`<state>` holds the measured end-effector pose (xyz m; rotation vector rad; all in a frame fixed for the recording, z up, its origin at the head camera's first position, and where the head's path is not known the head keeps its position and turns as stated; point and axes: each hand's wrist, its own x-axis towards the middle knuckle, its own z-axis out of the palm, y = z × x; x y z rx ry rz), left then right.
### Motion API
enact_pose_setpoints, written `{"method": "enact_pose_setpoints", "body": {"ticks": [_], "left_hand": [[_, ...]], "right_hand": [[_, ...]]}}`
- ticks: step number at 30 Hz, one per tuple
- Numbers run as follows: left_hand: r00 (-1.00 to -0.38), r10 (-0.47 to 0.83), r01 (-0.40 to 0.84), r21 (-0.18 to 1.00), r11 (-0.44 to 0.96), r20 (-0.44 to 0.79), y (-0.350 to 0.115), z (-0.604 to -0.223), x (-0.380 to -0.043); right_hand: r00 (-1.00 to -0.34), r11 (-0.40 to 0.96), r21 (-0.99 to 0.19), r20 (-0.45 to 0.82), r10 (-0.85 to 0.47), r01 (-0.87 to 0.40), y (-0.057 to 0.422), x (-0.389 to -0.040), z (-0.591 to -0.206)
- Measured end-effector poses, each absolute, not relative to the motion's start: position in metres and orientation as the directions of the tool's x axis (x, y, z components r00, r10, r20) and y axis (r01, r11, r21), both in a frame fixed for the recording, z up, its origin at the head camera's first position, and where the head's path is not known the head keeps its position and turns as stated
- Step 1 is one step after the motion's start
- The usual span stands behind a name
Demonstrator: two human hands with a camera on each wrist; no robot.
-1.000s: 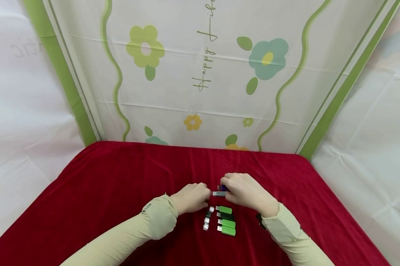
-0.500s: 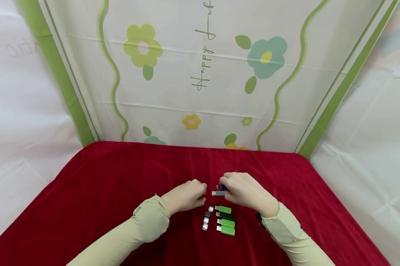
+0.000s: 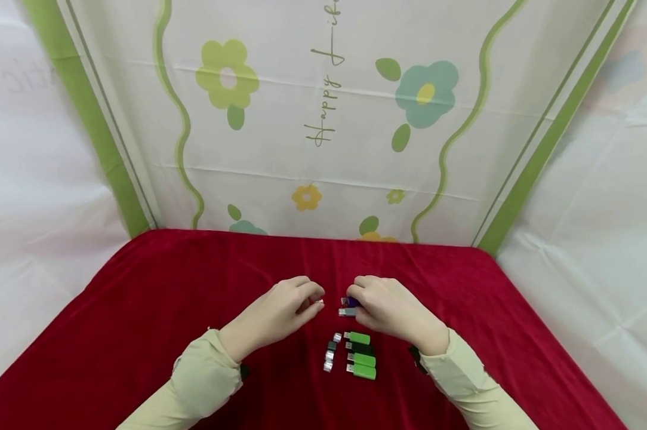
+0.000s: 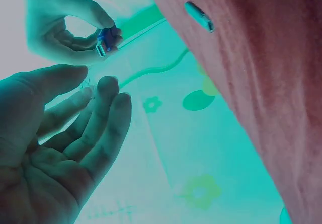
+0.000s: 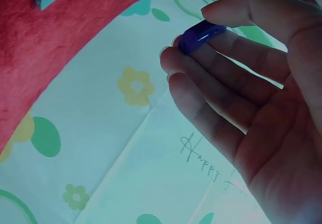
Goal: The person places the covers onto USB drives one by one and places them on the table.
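Note:
My right hand (image 3: 393,307) pinches a blue-purple USB flash drive (image 5: 201,35) between thumb and fingertips. The drive's metal plug (image 4: 100,50) is bare and points toward my left hand (image 3: 280,310). My left thumb and finger pinch a small clear cap (image 3: 319,301), which shows only faintly in the left wrist view. A gap separates the two hands. A grey USB drive (image 3: 347,312) lies on the cloth just in front of the right fingers. Closer to me, a column of green drives (image 3: 362,360) and a black drive (image 3: 362,348) lies with plugs facing left.
Several small caps (image 3: 329,356), clear ones and a dark one, lie in a line left of the drives. Red velvet cloth (image 3: 221,269) covers the table. White floral fabric (image 3: 280,137) hangs behind it and along both sides.
My left hand has moved left, away from the right hand, and turned so the clear cap shows at its fingertips. The right hand keeps the blue-purple drive almost in place.

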<state>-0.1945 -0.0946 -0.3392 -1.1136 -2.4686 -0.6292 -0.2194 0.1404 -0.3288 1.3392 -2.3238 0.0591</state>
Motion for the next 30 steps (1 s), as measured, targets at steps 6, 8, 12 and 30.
{"method": "enact_pose_setpoints", "body": {"ticks": [6, 8, 12, 30], "left_hand": [[-0.584, 0.597, 0.789, 0.212, 0.576, 0.551, -0.097, -0.330, -0.186], [-0.575, 0.599, 0.794, 0.202, 0.574, 0.557, -0.098, -0.327, -0.185], [-0.556, 0.604, 0.804, 0.187, 0.564, 0.571, -0.097, -0.324, -0.183], [-0.544, 0.606, 0.793, 0.118, 0.598, 0.581, -0.090, -0.330, -0.181]], "right_hand": [[-0.390, 0.510, 0.200, 0.438, -0.810, -0.836, 0.138, -0.214, -0.323], [-0.379, 0.506, 0.206, 0.448, -0.810, -0.837, 0.137, -0.211, -0.321], [-0.364, 0.500, 0.223, 0.457, -0.812, -0.837, 0.136, -0.207, -0.317], [-0.364, 0.504, 0.226, 0.461, -0.809, -0.834, 0.137, -0.205, -0.312]]}}
